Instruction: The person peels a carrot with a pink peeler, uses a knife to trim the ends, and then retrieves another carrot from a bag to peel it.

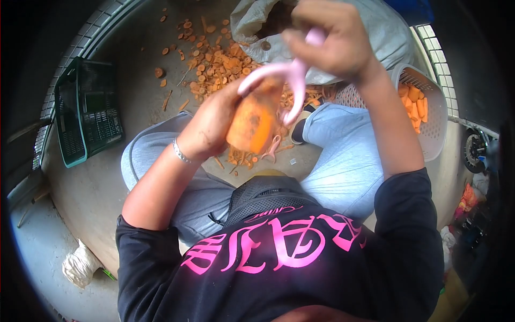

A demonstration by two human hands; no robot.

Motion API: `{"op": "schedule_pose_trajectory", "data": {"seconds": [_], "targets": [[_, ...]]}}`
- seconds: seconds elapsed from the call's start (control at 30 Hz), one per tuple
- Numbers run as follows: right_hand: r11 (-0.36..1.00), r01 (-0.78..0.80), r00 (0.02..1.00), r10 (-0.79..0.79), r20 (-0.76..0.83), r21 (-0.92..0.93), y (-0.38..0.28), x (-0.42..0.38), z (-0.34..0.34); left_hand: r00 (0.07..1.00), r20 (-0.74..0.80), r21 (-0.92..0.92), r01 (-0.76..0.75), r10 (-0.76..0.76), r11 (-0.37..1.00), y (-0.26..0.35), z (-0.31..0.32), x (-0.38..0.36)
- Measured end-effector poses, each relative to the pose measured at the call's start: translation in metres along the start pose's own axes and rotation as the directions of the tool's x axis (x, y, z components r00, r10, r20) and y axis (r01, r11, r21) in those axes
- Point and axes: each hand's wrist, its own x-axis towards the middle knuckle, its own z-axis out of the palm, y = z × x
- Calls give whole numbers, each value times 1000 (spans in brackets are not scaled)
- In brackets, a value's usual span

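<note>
My left hand is closed round a thick carrot, held up between my knees. Part of the carrot is bright orange and smooth, while dark patches mark the rest of its skin. My right hand grips the handle of a pink Y-shaped peeler. The peeler's forked head overlaps the carrot's upper end in view; motion blur hides whether its blade touches. Below the carrot, a second pink peeler lies on the floor among orange peelings.
Carrot slices and peelings are heaped on the floor ahead. A whitish sack stands behind my right hand. To the right, a pale perforated basket contains peeled carrots. A dark green crate stands at the left.
</note>
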Motion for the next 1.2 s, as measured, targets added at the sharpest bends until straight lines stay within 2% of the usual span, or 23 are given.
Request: {"op": "schedule_pose_trajectory", "data": {"seconds": [0.03, 0.13, 0.17, 0.23, 0.33, 0.37, 0.57, 0.6, 0.63, 0.67, 0.73, 0.77, 0.8, 0.87, 0.97, 1.07, 1.1, 1.17, 1.2], "targets": [[998, -31, 999, 30, -22, -54, 15, 0, -6, 990, -41, 44, 140, -139, 989, 11, 13, -5], [954, -127, 991, 112, -69, -272, 35, -1, -16, 976, 98, -57, 199, -193, 978, 8, 2, 2], [964, -207, 975, 189, -115, -168, 38, -2, -16, 982, 16, -85, 191, -191, 978, 10, 7, 1], [939, -341, 922, 344, -176, 47, 38, 0, -16, 985, -25, -102, 167, -170, 981, 15, 10, 2], [934, -329, 931, 345, -120, 137, 14, 1, -22, 989, -2, -76, 148, -149, 986, 16, 6, 5], [974, -220, 971, 214, -109, -51, 10, 1, -24, 989, 21, -54, 147, -146, 988, 16, 6, 6], [994, -73, 996, 69, -53, -76, 1, 2, -13, 986, -129, 34, 113, -108, 993, 13, 10, 5], [995, -37, 998, 33, -44, -92, 3, 2, -13, 991, -65, 32, 116, -113, 993, 12, 6, 5], [994, -101, 995, 100, -30, -45, 7, 1, -14, 993, 1, 29, 118, -118, 993, 11, 1, 6], [988, -130, 991, 126, -46, -89, 11, 0, -17, 991, 66, 27, 118, -120, 993, 11, -2, 6], [968, -183, 982, 171, -82, -174, 22, 1, -25, 986, 105, 28, 124, -126, 992, 13, -1, 3], [944, -153, 987, 130, -95, -292, 30, 1, -29, 984, 125, 30, 128, -131, 991, 15, 0, 1], [937, -313, 946, 295, -132, -153, 40, -3, -30, 982, 134, 23, 131, -133, 991, 16, 1, 0], [935, -329, 937, 306, -170, -133, 40, -2, -34, 979, 150, -4, 137, -135, 991, 17, 4, -2], [939, -304, 929, 330, -168, 159, 18, -2, -25, 979, 167, -9, 121, -118, 993, 22, 7, 1], [996, -84, 991, 86, -103, 27, 0, 0, -23, 963, 259, -173, 124, -76, 977, 17, -2, 4], [999, -41, 996, 39, -80, -19, -9, 0, -21, 977, 199, -234, 118, -71, 965, 16, 0, 3], [1000, 0, 994, 2, -111, 18, -25, 1, -13, 995, 74, -352, 92, -70, 932, 17, 11, 2], [998, 59, 991, -58, -118, 6, -29, 2, -12, 993, 77, -350, 111, -89, 930, 16, 10, 4]]}}
